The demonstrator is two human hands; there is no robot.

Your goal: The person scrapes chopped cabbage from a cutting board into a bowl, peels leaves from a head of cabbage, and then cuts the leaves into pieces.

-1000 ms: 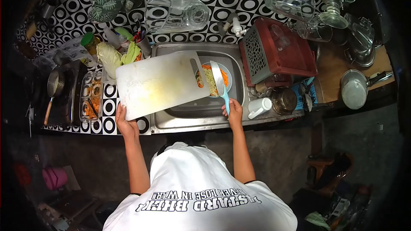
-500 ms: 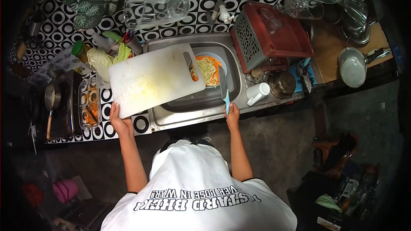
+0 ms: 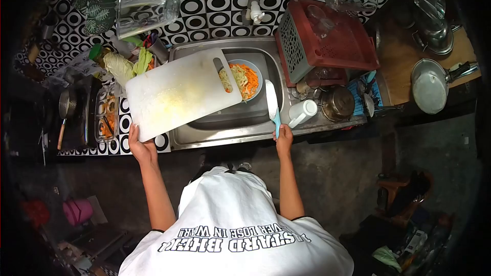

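Note:
My left hand [image 3: 142,146] grips the lower left corner of a white cutting board [image 3: 179,92], which is tilted over the left part of the steel sink [image 3: 225,135]. Wet-looking yellowish stains mark the board's face. Its handle slot end overlaps a bowl [image 3: 260,77] in the sink, partly hiding it. Shredded orange and pale green vegetables [image 3: 247,79] lie in that bowl. In my right hand [image 3: 284,138] is a knife [image 3: 271,100] by its light blue handle, blade pointing away from me, at the sink's right edge.
Right of the sink are a white mug [image 3: 303,112], a metal pot [image 3: 337,103] and a red rack [image 3: 327,36]. Cabbage [image 3: 118,67] and a sectioned container [image 3: 107,117] stand at the left. A pan [image 3: 430,86] lies far right. Glassware [image 3: 148,13] hangs above.
The knife has moved right, away from the bowl, and its blade now shows its broad side. The board has shifted slightly left. The camera view has shifted a little.

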